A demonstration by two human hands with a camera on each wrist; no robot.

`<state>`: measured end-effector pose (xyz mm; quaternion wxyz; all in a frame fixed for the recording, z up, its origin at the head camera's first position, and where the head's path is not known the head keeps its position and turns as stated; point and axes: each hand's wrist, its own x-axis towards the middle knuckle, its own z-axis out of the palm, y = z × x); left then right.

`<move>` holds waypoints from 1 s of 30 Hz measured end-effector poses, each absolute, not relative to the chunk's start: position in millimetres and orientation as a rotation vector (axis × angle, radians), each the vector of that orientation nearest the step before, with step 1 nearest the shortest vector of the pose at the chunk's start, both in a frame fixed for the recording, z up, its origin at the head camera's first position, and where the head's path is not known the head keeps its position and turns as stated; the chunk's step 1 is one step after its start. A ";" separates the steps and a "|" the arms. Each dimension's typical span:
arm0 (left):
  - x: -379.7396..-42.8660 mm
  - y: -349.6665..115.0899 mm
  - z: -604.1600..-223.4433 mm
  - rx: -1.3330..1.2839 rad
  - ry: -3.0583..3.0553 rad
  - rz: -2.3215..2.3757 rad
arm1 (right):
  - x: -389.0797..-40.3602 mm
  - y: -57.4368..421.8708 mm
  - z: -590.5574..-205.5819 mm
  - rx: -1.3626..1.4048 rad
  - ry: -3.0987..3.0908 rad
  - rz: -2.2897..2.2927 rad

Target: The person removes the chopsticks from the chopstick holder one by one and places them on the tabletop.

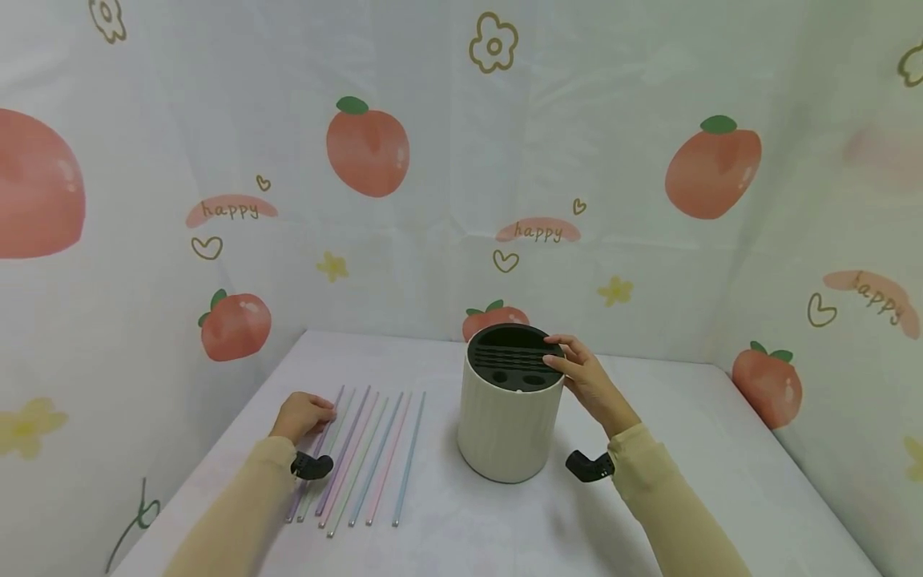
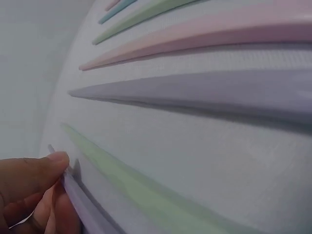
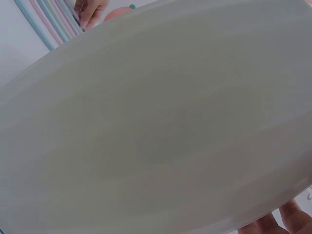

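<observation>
In the head view my left hand (image 1: 299, 417) is at the left end of a row of pastel chopsticks on the white table. Its thumb and fingers pinch a purple chopstick (image 2: 84, 202) near the thin far tip. Beside that one lies a light green chopstick (image 2: 136, 185); a blue chopstick (image 1: 410, 457) ends the row on the right. My right hand (image 1: 593, 389) holds the rim of a cream ribbed utensil holder (image 1: 508, 437), fingers over the edge of its black divided insert (image 1: 515, 362). The holder's wall fills most of the right wrist view.
The white table (image 1: 678, 465) runs back to a hanging white cloth (image 1: 433, 264) printed with peaches, flowers and hearts, which also closes in both sides. The holder stands upright to the right of the chopsticks, with round holes and slots in its top.
</observation>
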<state>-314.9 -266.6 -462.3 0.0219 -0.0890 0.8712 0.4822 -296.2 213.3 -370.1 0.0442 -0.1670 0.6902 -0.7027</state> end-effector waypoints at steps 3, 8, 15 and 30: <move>-314.4 -265.5 -461.0 -0.288 2.714 1.472 | -296.3 213.3 -369.5 -0.513 2.110 -2.145; -313.4 -263.6 -460.1 -0.289 2.711 1.457 | -297.1 213.5 -369.7 -0.518 2.113 -2.147; -313.1 -264.1 -460.3 -0.294 2.716 1.446 | -297.6 213.0 -370.8 -0.514 2.104 -2.159; -313.6 -269.6 -458.7 -0.281 2.681 1.470 | -297.8 211.3 -369.8 -0.484 2.109 -2.165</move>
